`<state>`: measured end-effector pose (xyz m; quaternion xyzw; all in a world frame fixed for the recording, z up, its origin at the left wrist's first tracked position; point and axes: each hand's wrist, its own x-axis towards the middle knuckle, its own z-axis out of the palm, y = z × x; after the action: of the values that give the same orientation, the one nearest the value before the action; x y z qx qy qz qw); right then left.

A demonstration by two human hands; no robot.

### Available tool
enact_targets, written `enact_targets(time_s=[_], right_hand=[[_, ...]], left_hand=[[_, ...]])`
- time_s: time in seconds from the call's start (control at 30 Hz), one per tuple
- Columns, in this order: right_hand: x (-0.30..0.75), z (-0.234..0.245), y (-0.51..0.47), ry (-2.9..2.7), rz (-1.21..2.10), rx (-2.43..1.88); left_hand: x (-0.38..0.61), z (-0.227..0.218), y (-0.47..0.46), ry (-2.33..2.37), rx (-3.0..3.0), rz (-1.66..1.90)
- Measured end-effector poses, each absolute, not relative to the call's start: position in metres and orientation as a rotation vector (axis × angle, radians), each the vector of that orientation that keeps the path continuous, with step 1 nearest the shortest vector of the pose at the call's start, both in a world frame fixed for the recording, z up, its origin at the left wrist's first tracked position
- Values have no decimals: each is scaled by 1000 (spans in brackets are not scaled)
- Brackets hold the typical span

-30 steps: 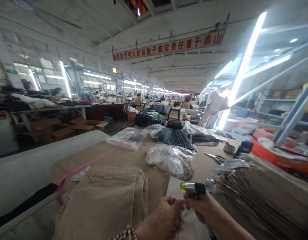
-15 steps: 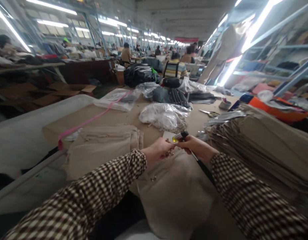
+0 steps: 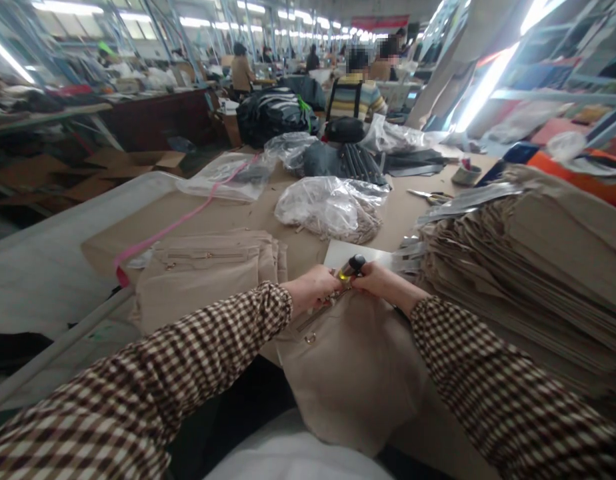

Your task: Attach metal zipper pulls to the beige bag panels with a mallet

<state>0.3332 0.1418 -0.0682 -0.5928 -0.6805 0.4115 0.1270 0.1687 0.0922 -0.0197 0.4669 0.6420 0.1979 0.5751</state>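
Observation:
A beige fabric piece (image 3: 358,367) with a zip and a small metal ring hangs over the table edge in front of me. My left hand (image 3: 315,288) is closed at its top edge, with small metal bits showing by the fingers. My right hand (image 3: 384,281) is closed beside it, fingertips at the same edge. A small mallet (image 3: 357,262) with a yellow and black head sticks out between the hands, held in the right one; its handle is hidden now. Behind the hands lies a pale flat plate (image 3: 345,252).
Folded beige pieces with zips (image 3: 208,273) lie left, a tall beige stack (image 3: 528,267) right. Beyond are a clear plastic bag (image 3: 318,203), scissors (image 3: 431,196), a tape roll (image 3: 467,173) and a pink ribbon (image 3: 183,220). People sit farther back.
My view has tilted down a little. The mallet's head stands more upright between my hands, and its shaft no longer shows. Both hands remain together at the fabric's top edge.

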Motion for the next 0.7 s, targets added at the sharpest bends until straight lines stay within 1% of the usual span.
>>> enact_targets(time_s=[0.27, 0.37, 0.5, 0.63, 0.7], right_hand=[[327, -68, 137, -2080, 857, -1687], [328, -64, 135, -2115, 822, -1659], [335, -39, 129, -2134, 819, -1636], [339, -6, 114, -2103, 495, -1569], [337, -2, 105, -2169, 376, -1584]], left_hand=[[166, -27, 94, 1538, 1135, 425], [162, -26, 93, 1581, 1139, 379], [156, -22, 89, 1591, 1157, 342], [154, -23, 87, 1554, 1120, 381], [154, -23, 88, 1564, 1131, 374]])
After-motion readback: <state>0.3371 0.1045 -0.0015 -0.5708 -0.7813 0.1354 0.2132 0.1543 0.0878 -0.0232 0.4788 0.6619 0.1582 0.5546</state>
